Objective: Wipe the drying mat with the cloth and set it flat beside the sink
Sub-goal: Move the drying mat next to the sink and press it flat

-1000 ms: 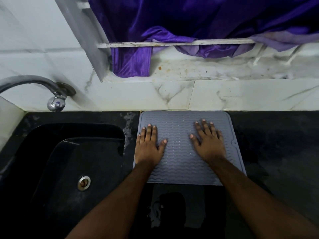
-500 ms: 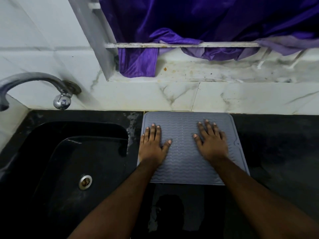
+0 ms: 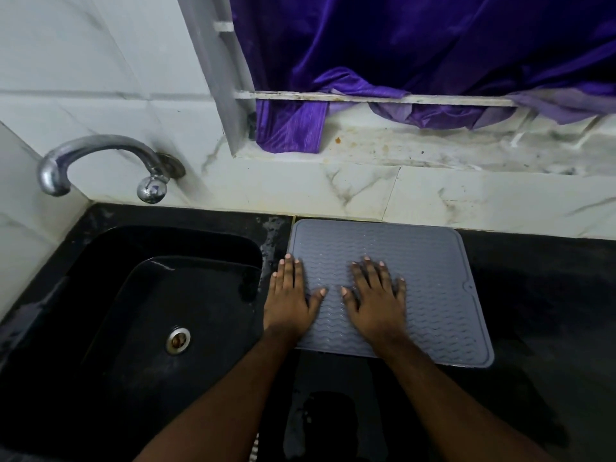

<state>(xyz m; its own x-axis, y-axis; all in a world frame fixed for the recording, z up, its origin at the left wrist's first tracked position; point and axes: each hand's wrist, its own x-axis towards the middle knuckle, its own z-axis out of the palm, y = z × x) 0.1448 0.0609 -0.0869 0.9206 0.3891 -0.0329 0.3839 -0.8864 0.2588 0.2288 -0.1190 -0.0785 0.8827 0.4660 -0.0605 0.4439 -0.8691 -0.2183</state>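
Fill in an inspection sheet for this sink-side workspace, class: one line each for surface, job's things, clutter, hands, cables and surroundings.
Surface: black countertop, wet patches by the sink rim.
Job's things: grey drying mat lies flat on the counter, right of the black sink, back edge near the wall; no cloth in view.
Clutter: nothing seen.
Hands: left hand flat on the mat's left edge, partly over the counter; right hand flat on the mat's middle, fingers spread. Neither holds anything.
Cables: nothing seen.
Surroundings: metal tap over the sink, white marbled tiles, stained ledge, purple curtain.
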